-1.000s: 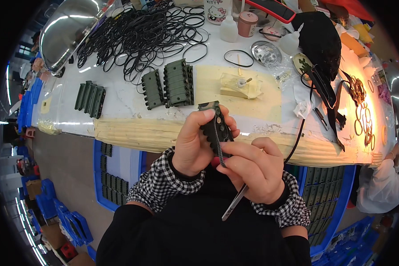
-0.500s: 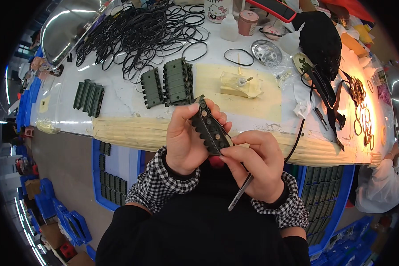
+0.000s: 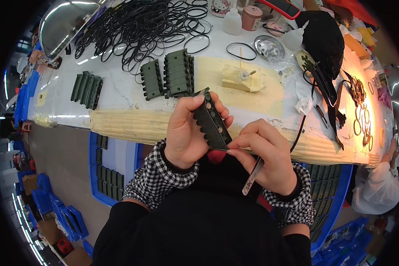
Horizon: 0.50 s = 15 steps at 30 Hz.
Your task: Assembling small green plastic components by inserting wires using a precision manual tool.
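Observation:
My left hand (image 3: 181, 128) is closed around a dark green plastic piece (image 3: 215, 126) with a scalloped edge, a row of round wheel-like discs and a thin dark band running along it. The piece tilts, its upper end leaning left. At its lower end, the thumb and index finger of my right hand (image 3: 268, 155) pinch the corner; whether something small sits between them is hidden. Tucked under the fingers of that same hand, silver tweezers (image 3: 252, 177) point down and to the left. Behind my left hand stand dark green ribbed pieces (image 3: 177, 73) in a stack, with another (image 3: 152, 80) beside them.
A heap of black rubber bands (image 3: 142, 31) covers the table's back left. More green ribbed pieces (image 3: 87, 90) lie left. Beyond my right hand sit a taped block (image 3: 244, 80), a white squeeze bottle (image 3: 232, 22) and a metal dish (image 3: 269, 47). Blue trays (image 3: 93, 168) are below the table edge.
The green piece has turned, showing more of its scalloped side. My right hand has shifted right and its pinch now sits at the lower corner; the tweezers moved with it.

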Motion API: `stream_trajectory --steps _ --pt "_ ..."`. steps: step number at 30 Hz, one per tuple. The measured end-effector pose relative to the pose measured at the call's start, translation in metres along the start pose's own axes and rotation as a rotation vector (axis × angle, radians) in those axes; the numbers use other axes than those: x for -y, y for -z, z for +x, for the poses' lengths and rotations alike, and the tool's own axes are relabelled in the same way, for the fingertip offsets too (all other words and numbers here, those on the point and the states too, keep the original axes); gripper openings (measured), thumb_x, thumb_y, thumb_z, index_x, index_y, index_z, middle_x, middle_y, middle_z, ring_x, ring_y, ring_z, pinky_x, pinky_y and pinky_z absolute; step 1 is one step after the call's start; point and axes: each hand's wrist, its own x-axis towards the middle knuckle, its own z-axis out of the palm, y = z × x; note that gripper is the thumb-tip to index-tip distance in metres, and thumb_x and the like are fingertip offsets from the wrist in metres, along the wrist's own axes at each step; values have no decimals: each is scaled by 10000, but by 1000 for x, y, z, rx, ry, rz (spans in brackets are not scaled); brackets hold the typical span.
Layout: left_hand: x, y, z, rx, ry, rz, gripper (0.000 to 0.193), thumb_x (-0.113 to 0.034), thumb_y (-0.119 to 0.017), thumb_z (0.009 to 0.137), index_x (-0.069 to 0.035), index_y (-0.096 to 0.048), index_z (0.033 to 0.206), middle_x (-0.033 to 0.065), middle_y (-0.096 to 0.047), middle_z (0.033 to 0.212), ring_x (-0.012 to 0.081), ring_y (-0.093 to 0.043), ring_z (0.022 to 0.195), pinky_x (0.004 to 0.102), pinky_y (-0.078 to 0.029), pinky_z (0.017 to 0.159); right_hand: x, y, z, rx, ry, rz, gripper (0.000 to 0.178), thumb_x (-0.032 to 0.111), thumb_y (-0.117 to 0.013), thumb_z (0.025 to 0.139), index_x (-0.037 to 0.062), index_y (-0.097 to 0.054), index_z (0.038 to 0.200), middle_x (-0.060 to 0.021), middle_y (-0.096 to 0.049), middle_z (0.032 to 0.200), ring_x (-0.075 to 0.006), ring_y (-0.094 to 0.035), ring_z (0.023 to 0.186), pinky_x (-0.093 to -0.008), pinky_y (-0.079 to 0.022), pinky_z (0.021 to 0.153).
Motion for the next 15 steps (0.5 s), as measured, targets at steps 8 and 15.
stream_trajectory --steps 8,15 --pt "-8 -2 1 -24 -9 56 225 -190 -503 941 -20 -560 1079 91 -611 919 223 -569 918 361 -510 889 -3 -1 -1 72 19 -123 186 62 -718 736 75 -606 883 -64 -531 842 -257 -524 680 -345 -435 623" --pt "-9 -1 3 15 6 8 234 -184 -511 948 -20 -563 1105 110 -643 956 236 -594 948 369 -504 895 1 -14 -16 -88 61 -310 220 55 -736 704 59 -628 896 -57 -535 815 -234 -526 650 -334 -436 579"
